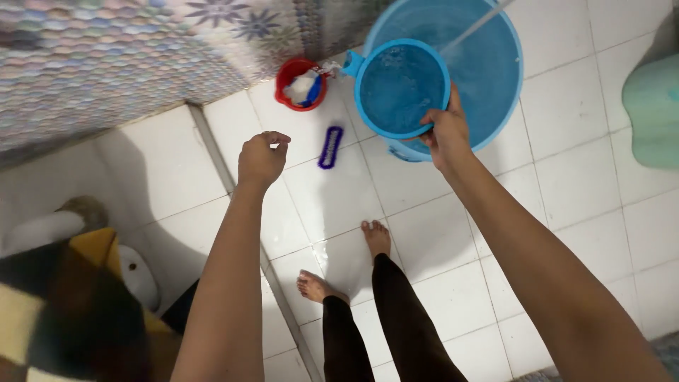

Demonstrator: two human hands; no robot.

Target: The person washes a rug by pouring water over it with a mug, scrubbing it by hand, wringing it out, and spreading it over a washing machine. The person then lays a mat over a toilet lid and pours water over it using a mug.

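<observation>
We hold a small blue dipper (402, 88) by its rim in our right hand (444, 134), fingers clamped over the near edge, and it sits tilted above the large blue bucket (495, 78) just beyond that hand. A thin stream of water (472, 28) falls from above into the bucket, right past the dipper's far edge. The dipper looks like rigid plastic, light in itself, but we judge it heavier and prone to slosh if water is in it; whether it is full we cannot tell. Wet plastic is likely slippery, so the rim grip we have is workable, though the short handle (351, 66) sticking out on the side away from our right hand would give a surer hold. That handle sets the dipper's long axis, which runs from our right hand across toward the left hand's side, with the open mouth turned up and toward us.

Our left hand (262, 157) hangs free, loosely curled with fingertips drawn together, holding nothing. Just beyond it on the white tiled floor (580, 184) lies a purple scrub brush (330, 147), its length pointing away from us, and farther off stands a small red pot (300, 83) with something white and blue inside. Our bare feet (375, 237) stand on the tiles below both hands, a patterned mosaic wall (106, 56) rises beyond the left hand, and a pale green object (654, 110) sits out past the right.
</observation>
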